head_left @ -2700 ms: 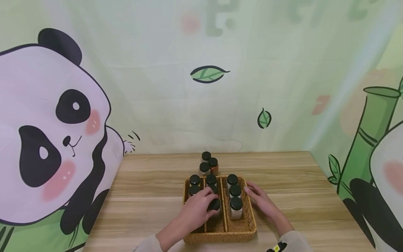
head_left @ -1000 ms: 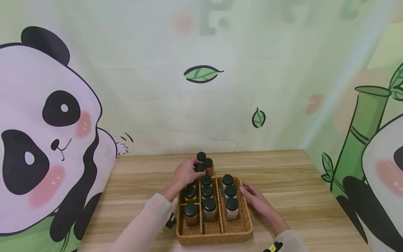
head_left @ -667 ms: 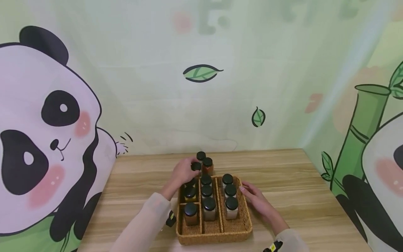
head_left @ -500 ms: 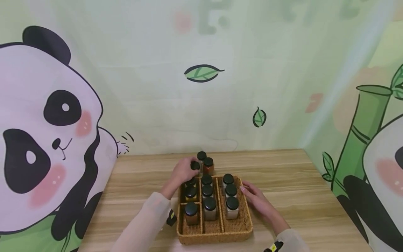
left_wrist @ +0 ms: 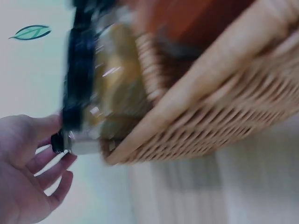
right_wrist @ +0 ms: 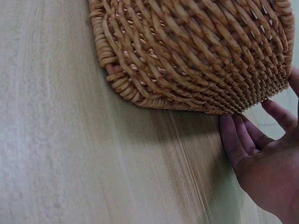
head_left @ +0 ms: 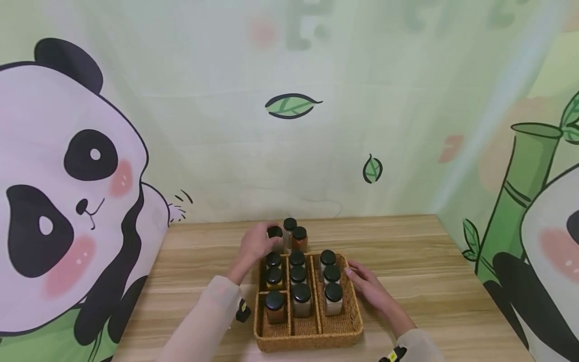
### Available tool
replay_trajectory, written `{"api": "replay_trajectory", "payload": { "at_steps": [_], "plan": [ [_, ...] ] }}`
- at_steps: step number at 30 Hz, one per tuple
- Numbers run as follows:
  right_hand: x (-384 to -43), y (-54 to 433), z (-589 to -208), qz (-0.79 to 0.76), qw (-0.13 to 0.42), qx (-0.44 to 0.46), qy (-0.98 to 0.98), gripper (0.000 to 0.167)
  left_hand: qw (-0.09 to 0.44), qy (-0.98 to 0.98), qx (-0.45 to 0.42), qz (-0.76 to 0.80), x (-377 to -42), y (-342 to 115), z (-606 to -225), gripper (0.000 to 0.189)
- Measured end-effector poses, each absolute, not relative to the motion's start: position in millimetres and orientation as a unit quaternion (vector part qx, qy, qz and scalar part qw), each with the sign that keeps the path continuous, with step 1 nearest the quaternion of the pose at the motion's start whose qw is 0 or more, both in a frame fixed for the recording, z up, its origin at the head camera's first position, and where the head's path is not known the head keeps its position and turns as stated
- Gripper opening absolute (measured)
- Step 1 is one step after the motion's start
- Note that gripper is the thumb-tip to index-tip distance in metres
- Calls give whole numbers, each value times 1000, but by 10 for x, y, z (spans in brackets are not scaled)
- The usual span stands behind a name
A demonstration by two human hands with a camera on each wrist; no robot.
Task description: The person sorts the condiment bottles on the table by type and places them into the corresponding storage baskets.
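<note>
Behind the wicker basket (head_left: pixel 312 343), my left hand (head_left: pixel 257 245) pinches a small spice jar (head_left: pixel 275 232) by its black lid, near the tabletop. In the left wrist view the fingers (left_wrist: pixel 63 164) of that hand curl toward the jar's lid edge, mostly hidden by a jar with yellowish contents (left_wrist: pixel 119 74). My right hand (head_left: pixel 373 290) rests against the basket's right wall, its fingers fairly straight and touching the weave in the right wrist view. The divided basket holds several black-lidded spice jars, among them a brown-filled jar (head_left: pixel 275 314) in the front left compartment.
Just right of the held jar stand two more jars, a reddish one (head_left: pixel 299 242) and a paler one (head_left: pixel 289 229). The wooden table (head_left: pixel 407 246) backs onto a printed panda curtain (head_left: pixel 217 125).
My left hand let go of a jar in the basket's middle compartment, reached behind the basket, took a back jar and drew it left, apart from the other two. The right hand stays put.
</note>
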State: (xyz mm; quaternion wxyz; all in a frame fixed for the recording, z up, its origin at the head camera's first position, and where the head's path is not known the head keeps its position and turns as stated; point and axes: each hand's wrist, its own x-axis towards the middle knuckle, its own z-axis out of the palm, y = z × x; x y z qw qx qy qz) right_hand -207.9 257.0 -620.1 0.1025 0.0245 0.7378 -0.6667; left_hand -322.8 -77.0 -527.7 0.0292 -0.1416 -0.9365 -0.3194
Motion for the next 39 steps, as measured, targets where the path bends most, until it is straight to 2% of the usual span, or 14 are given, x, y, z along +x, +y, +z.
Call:
{"api": "replay_trajectory", "payload": {
  "at_steps": [9, 16, 20, 27, 39],
  "plan": [
    [-2070, 2600, -6210, -673, 101, 25, 732, 62, 61, -917, -208, -335, -3204, -927, -4712, 51],
    [-2067, 2622, -6230, -667, 96, 33, 738, 62, 31, -906, -268, -327, -2895, -852, -4266, 51],
    [-2067, 2613, -6238, -665, 100, 35, 739, 63, 3, -898, -287, -334, -2666, -800, -4134, 51],
    [-2073, 2604, -6214, -665, 102, 29, 739, 64, -33, -888, -287, -357, -2308, -719, -4120, 47],
    [-2091, 2575, -6222, -662, 104, 31, 742, 64, -74, -885, -277, -367, -1834, -584, -4468, 47]
  ]
}}
